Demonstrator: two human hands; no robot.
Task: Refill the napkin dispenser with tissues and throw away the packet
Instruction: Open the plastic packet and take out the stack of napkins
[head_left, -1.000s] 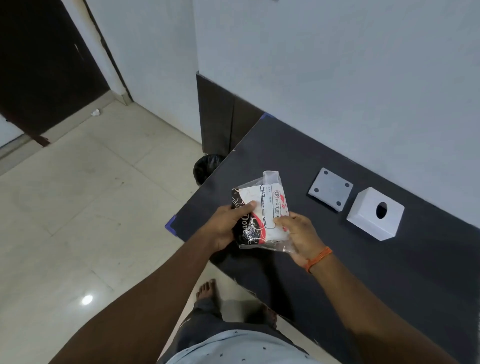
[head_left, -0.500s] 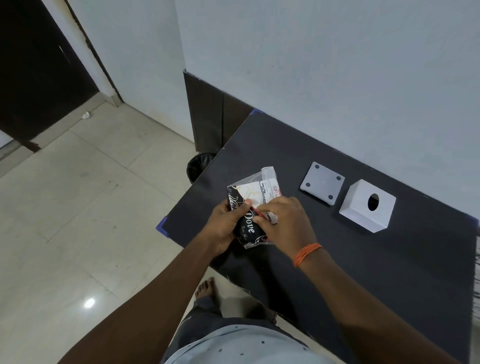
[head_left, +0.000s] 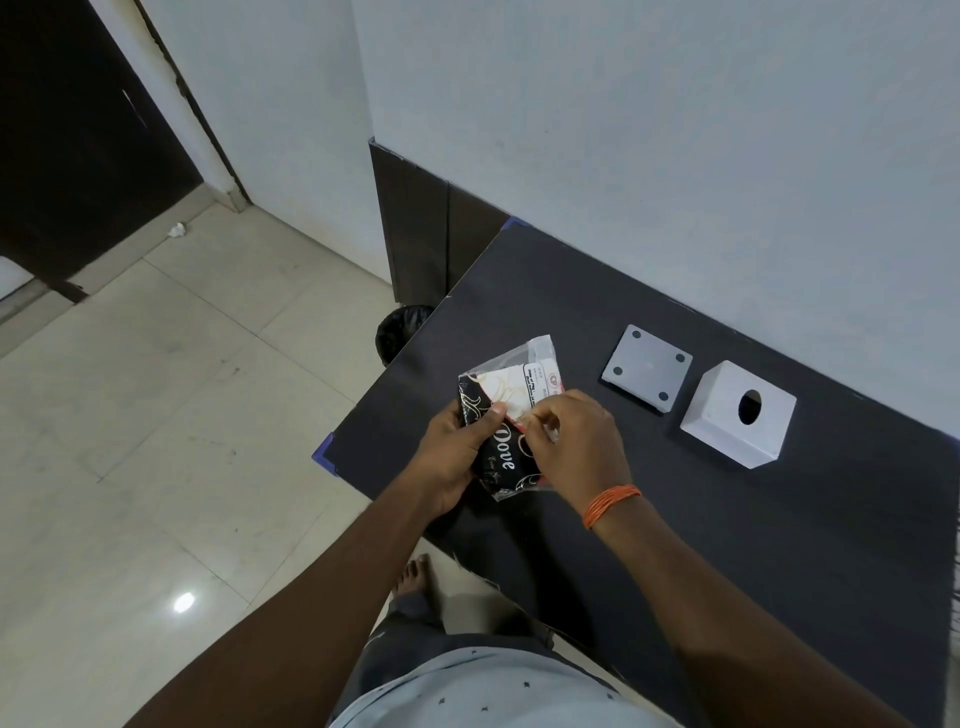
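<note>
Head view: left hand (head_left: 457, 457) grips the tissue packet (head_left: 506, 421) above the table edge; right hand (head_left: 576, 452) pinches its wrapper. Opening seems underway; next, tear it open. Dispenser (head_left: 737, 413) sits beyond the right fingertips.

A plain indoor room: tiled floor (head_left: 156, 415), bare white wall (head_left: 675, 156), dark door (head_left: 67, 156), black table (head_left: 779, 519).

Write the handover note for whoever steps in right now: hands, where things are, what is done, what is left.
Left hand: grip on the tissue packet, held above the table.
Right hand: fingers pinching the packet's front, as if to open it.
Dispenser cover and its base plate lie apart on the table.
Bin stands on the floor beside the table's far corner.
Done: dispenser taken apart.
Left: open the packet, load tissues, close the dispenser, bin the packet.
</note>
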